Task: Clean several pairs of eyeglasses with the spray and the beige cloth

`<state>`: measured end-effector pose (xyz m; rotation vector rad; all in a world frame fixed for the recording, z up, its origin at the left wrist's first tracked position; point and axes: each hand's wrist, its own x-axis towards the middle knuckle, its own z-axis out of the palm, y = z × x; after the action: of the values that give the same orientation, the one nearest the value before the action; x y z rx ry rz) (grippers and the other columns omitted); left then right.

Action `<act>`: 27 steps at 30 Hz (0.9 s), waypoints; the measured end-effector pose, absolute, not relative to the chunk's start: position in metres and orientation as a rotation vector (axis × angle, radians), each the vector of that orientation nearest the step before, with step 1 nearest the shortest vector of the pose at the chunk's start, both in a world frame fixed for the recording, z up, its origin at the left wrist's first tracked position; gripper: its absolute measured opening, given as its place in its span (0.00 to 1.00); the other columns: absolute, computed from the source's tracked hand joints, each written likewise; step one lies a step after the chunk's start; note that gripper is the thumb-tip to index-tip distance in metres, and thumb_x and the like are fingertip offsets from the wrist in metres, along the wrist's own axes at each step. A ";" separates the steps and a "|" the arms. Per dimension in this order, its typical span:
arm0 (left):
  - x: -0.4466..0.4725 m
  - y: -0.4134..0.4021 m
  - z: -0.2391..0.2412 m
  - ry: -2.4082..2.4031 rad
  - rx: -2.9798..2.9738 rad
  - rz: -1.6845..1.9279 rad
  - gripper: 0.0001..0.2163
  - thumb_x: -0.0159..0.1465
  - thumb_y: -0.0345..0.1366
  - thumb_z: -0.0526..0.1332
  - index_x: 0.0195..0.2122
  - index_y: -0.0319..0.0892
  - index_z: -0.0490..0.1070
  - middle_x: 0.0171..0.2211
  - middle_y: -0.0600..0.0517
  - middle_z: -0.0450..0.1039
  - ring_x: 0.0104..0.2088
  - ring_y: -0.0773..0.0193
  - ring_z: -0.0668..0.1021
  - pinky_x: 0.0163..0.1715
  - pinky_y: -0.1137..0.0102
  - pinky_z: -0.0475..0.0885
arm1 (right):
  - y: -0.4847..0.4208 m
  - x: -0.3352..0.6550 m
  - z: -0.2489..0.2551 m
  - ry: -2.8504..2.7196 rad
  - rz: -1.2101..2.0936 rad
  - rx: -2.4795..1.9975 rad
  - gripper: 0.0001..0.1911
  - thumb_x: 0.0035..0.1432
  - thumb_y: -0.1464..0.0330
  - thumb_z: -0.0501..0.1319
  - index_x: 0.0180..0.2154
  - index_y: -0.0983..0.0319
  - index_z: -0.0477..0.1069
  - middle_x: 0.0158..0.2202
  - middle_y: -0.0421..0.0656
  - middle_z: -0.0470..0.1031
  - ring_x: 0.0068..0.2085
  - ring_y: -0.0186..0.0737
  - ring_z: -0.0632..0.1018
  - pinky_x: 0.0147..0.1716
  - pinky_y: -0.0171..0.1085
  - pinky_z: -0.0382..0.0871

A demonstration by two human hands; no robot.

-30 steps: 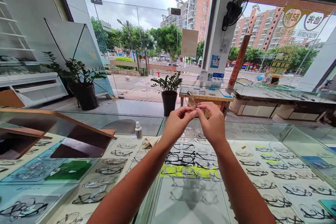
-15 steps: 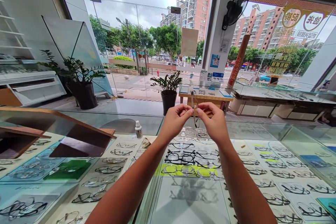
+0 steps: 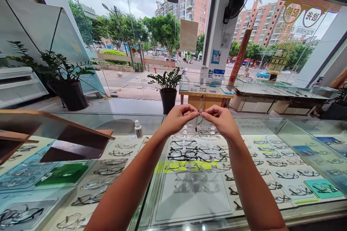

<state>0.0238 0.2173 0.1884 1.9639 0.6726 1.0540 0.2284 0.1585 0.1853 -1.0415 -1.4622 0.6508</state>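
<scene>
Presently, the left hand (image 3: 181, 116) and right hand (image 3: 220, 120) are pinching a pair of glasses (image 3: 200, 109) between thumbs and fingers, tips nearly meeting. They're holding it upright above the glass counter (image 3: 311, 206), and open air is separating it from the white bottle (image 3: 138, 130) leftward.

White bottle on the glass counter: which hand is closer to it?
Left. The left hand is to the right of the white bottle; the right hand is farther right, beyond the held glasses.
</scene>
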 end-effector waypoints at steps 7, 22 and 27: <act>0.043 0.220 0.176 0.533 1.918 0.776 0.16 0.63 0.50 0.67 0.33 0.40 0.77 0.26 0.56 0.66 0.27 0.68 0.62 0.29 0.70 0.55 | 0.147 0.251 0.160 -1.497 0.809 -1.037 0.20 0.53 0.51 0.76 0.31 0.61 0.79 0.29 0.40 0.77 0.31 0.37 0.73 0.34 0.39 0.64; 0.077 0.217 0.138 0.815 2.155 0.722 0.13 0.65 0.46 0.63 0.34 0.41 0.77 0.22 0.58 0.59 0.25 0.67 0.60 0.26 0.69 0.52 | 0.140 0.270 0.110 -1.579 0.481 -1.254 0.17 0.63 0.56 0.68 0.28 0.59 0.76 0.30 0.42 0.76 0.34 0.40 0.73 0.36 0.39 0.64; 0.086 0.220 0.125 0.988 2.292 0.661 0.12 0.66 0.44 0.61 0.36 0.41 0.78 0.24 0.55 0.66 0.26 0.65 0.66 0.27 0.69 0.54 | 0.149 0.279 0.087 -1.559 0.454 -1.365 0.17 0.62 0.55 0.67 0.27 0.59 0.73 0.32 0.40 0.74 0.33 0.39 0.72 0.36 0.39 0.64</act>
<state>0.0860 0.2198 0.1248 2.2921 0.9876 0.6606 0.2795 0.1489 0.0871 -1.3652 -1.5592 0.4538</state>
